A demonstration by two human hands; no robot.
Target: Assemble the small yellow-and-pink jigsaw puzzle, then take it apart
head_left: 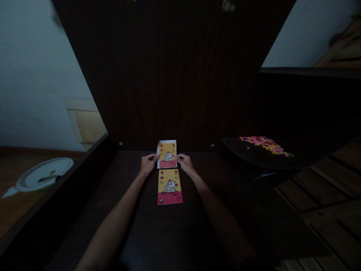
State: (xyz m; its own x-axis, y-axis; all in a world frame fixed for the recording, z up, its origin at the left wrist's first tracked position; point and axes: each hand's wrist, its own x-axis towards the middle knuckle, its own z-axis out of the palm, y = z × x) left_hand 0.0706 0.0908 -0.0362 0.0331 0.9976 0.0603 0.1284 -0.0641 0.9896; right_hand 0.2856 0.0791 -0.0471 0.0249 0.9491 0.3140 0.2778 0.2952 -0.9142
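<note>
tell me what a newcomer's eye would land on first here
Probably the two bright yellow-and-pink cartoon cards mid-picture: the white-edged card, held at its sides by the left grip and right grip, and the lower card lying just nearer the viewer on the dark surface. Next, likely the pink, red and yellow bits scattered on the dark rounded shelf at right.

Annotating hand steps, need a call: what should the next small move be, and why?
Probably ease the white-edged card down flat on the tabletop. The left hand and right hand hold its opposite sides, and its top shows against the back panel, above the tabletop's rear edge, while the similar card nearer the person lies flat.
</note>
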